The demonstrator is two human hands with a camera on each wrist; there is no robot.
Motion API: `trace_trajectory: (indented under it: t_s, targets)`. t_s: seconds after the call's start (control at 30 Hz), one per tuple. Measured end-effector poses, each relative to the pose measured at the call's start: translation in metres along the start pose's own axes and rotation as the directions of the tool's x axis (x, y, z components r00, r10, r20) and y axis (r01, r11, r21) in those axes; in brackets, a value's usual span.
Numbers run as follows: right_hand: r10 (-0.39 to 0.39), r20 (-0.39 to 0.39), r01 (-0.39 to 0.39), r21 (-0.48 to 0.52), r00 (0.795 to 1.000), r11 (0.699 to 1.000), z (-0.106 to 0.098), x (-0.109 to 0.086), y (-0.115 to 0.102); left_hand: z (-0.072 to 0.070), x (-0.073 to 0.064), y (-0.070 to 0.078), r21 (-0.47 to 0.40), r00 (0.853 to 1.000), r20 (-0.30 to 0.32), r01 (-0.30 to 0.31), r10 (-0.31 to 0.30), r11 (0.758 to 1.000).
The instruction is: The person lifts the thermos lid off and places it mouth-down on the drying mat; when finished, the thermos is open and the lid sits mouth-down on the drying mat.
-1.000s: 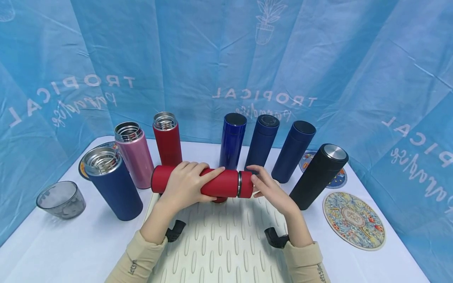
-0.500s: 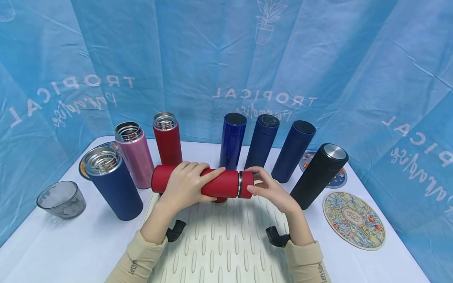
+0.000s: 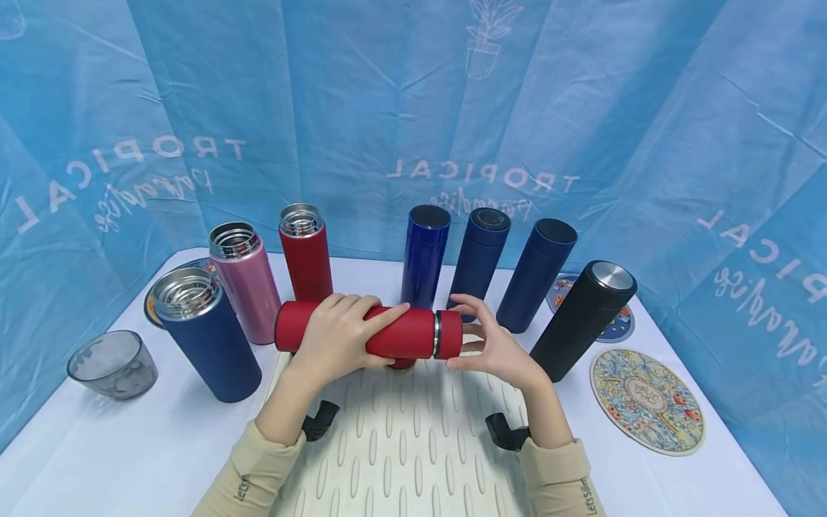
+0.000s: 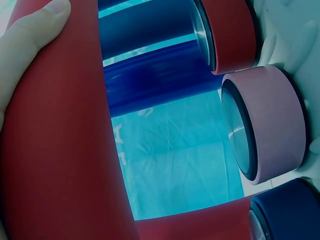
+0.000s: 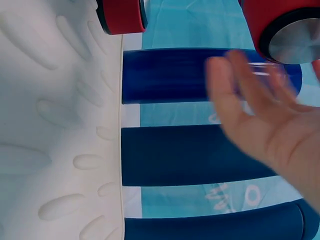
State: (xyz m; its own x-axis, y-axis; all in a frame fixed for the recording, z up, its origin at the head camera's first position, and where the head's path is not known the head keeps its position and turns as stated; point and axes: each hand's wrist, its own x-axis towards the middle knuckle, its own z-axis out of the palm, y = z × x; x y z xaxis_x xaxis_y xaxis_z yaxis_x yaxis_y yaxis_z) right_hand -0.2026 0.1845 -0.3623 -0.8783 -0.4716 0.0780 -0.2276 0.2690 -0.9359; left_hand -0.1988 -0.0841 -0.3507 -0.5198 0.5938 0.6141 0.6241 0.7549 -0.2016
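My left hand [image 3: 339,334] grips a red thermos bottle [image 3: 410,333], held sideways above the cream ridged mat [image 3: 388,445]. Its red lid [image 3: 449,335], edged by a silver ring, sits on the right end. Around that lid, my right hand [image 3: 500,348] has its fingers spread; in the right wrist view they are blurred and apart from the lid's steel top [image 5: 295,42]. Loose lids stand on the mat below the bottle: a red lid [image 4: 232,35], a pink lid [image 4: 277,122] and a navy lid [image 4: 290,210] in the left wrist view.
Lidless navy [image 3: 209,352], pink [image 3: 248,294] and red [image 3: 305,266] bottles stand left. Glossy blue [image 3: 425,258], navy [image 3: 478,258], another navy [image 3: 536,276] and black [image 3: 581,323] capped bottles stand right. A grey glass bowl [image 3: 113,366] is far left, a patterned coaster [image 3: 646,402] right.
My right hand's fingers closed onto the lid half a second ago and are now spread off it. My left hand and the bottle have stayed almost in place.
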Motion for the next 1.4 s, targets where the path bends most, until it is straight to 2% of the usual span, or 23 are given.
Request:
trace_trajectory:
  t_s: [0.23,0.57,0.73,0.93,1.07,1.4]
  targets:
    - [0.178,-0.028,-0.178,0.013,0.984,0.984,0.003,0.004,-0.001,0.0,0.0,0.001,-0.003,1.0,-0.002,-0.002,0.002,1.0]
    - [0.206,0.012,-0.206,0.052,0.978,0.977,0.004,0.006,-0.003,-0.001,0.0,0.002,0.003,1.0,0.001,-0.004,0.004,1.0]
    - [0.166,0.023,-0.167,0.062,0.986,0.984,0.001,0.002,0.0,-0.001,0.0,0.001,0.001,1.0,0.005,-0.001,0.001,1.0]
    - [0.054,0.043,-0.057,0.078,0.998,0.995,0.0,-0.001,0.001,-0.002,-0.001,0.001,-0.006,1.0,0.019,0.011,-0.011,1.0]
    - [0.002,0.021,-0.003,0.055,1.0,0.998,0.0,-0.001,0.0,-0.002,0.0,0.001,-0.012,1.0,0.019,0.018,-0.018,1.0]
    - [-0.059,-0.034,0.059,0.004,0.998,0.998,-0.006,-0.005,-0.004,-0.002,0.0,0.0,-0.027,1.0,0.01,0.017,-0.017,0.999]
